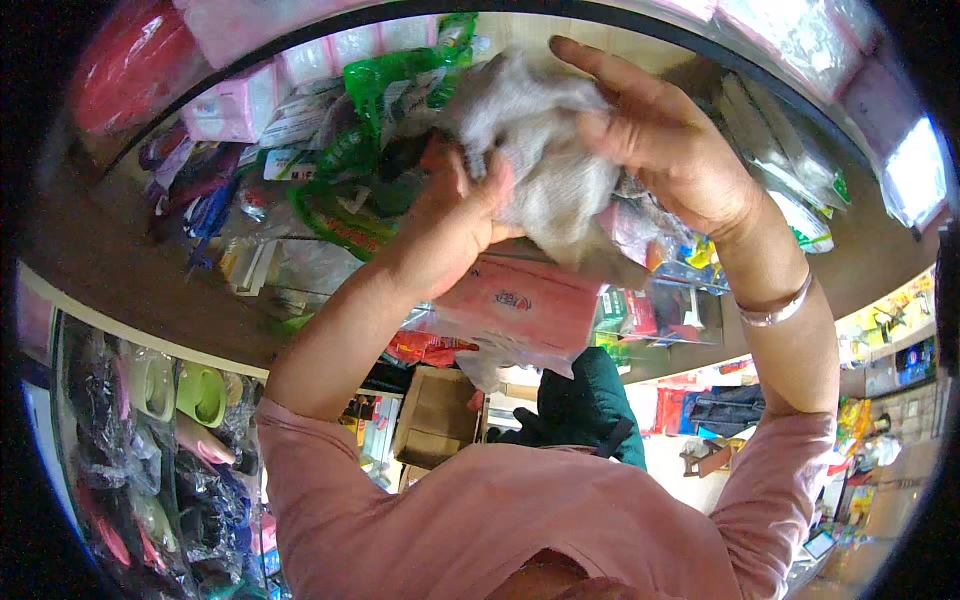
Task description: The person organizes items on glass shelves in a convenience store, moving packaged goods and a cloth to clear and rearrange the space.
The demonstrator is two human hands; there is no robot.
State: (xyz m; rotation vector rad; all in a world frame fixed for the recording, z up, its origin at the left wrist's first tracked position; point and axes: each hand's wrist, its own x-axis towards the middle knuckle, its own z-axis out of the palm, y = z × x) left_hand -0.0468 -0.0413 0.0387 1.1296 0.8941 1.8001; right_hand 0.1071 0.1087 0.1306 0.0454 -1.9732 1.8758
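A crumpled grey-white cloth (555, 150) is lifted over the goods on a brown shelf (150, 255), partly blurred. My left hand (472, 202) grips its left lower side, the thumb on top of the fabric. At its right side is my right hand (652, 135), with the index finger stretched out and the other fingers against the cloth. Whether they pinch it is hard to make out. Below the cloth lies a pink package (517, 300) with printing and clear plastic. Green printed plastic packaging (375, 97) lies left of the cloth.
White-and-pink wrapped packs (232, 105) stand at the shelf's upper left. Plastic-wrapped items (780, 142) lie at the right. Small boxes (626, 311) sit near the front edge. Lower left, a rack holds green slippers (201, 394). An open cardboard box (439, 412) is below the shelf.
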